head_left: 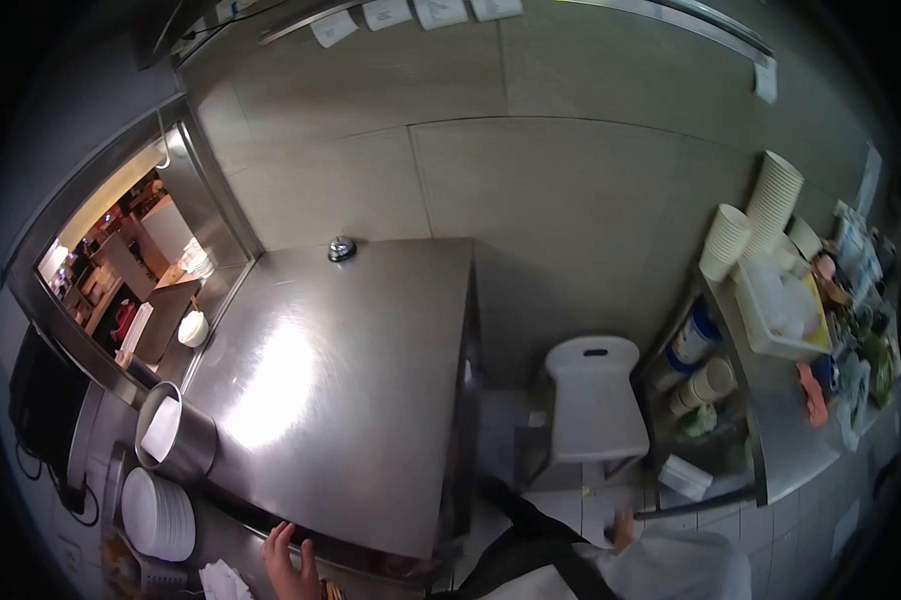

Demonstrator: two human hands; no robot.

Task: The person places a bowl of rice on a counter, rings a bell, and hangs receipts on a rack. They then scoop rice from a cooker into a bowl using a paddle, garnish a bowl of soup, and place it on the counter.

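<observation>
My left hand (289, 562) is at the front edge of the steel table (371, 360), fingers spread and holding nothing. A bundle of white cloth or paper (225, 581) lies just left of it. My right hand (623, 528) hangs low beside my body, near the lower rail of the right-hand shelf; it is small and blurred, its fingers hard to make out. A steel pot (199, 446) with white paper inside stands at the table's left front corner. A stack of white plates (159, 515) sits on the lower counter below the pot.
A call bell (342, 249) stands at the table's back edge. Left is a pass-through window with a white bowl (194, 329) on its ledge. A white chair (596, 400) stands against the wall. The right shelf holds stacked paper cups (774, 195), a white bin (771, 335) and bags.
</observation>
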